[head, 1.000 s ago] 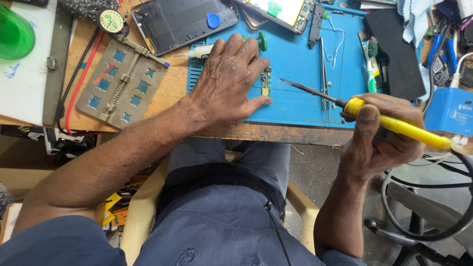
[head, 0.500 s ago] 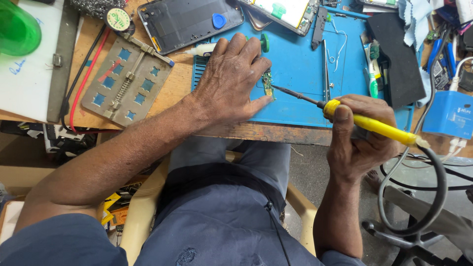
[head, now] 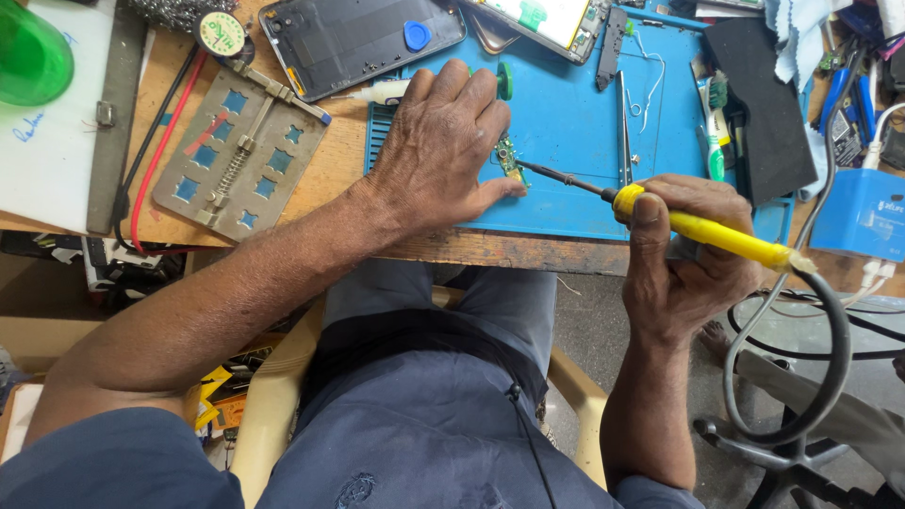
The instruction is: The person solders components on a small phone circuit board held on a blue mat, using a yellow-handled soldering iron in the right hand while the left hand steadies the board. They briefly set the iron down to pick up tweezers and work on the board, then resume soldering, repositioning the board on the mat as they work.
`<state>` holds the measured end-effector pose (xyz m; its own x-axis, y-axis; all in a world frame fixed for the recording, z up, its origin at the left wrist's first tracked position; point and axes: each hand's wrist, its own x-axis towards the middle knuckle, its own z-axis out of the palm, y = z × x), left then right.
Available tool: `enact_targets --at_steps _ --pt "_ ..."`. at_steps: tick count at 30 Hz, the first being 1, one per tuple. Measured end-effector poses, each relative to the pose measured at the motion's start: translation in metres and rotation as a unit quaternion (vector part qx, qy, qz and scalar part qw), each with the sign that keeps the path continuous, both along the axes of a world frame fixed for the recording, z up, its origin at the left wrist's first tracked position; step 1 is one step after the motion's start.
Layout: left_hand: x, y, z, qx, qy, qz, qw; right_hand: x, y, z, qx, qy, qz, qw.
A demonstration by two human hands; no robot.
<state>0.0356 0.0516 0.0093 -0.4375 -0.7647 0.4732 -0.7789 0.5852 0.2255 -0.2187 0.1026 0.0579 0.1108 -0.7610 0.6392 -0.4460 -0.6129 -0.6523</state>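
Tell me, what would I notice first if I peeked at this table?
Probably the yellow soldering iron held in the right hand at the table's front edge, its dark tip reaching a tiny green circuit board. The left hand lies flat on the bright blue mat, pinning that board. At the far left, a green bowl also stands out.

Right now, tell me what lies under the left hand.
The left hand presses on the blue work mat, holding a small green circuit board at its fingertips. Whatever lies beneath the palm is covered.
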Motion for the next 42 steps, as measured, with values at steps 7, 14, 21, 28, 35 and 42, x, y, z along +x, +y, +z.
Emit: enact_targets --at_steps 7,14,21,28,35,42 --pt "0.011 -0.001 -0.003 -0.009 0.033 -0.039 0.999 -0.004 0.002 0.004 -0.007 -0.026 -0.001 1.0" --pt "0.003 -0.002 -0.004 -0.008 0.07 -0.026 0.997 -0.008 0.005 0.005 -0.005 0.005 -0.018 1.0" --pt "0.003 -0.001 0.001 0.017 0.08 -0.037 0.996 -0.007 0.001 0.004 0.001 0.026 -0.012 1.0" --pt "0.005 -0.004 0.0 0.022 0.084 -0.034 0.996 0.0 -0.012 0.001 -0.004 0.016 0.006 1.0" --pt "0.006 -0.006 -0.002 0.017 0.074 -0.022 0.997 -0.004 -0.017 -0.001 0.001 0.019 0.005 1.0" --pt "0.005 -0.006 -0.002 0.013 0.07 -0.023 0.997 -0.009 -0.025 0.004 0.03 -0.009 0.026 0.999"
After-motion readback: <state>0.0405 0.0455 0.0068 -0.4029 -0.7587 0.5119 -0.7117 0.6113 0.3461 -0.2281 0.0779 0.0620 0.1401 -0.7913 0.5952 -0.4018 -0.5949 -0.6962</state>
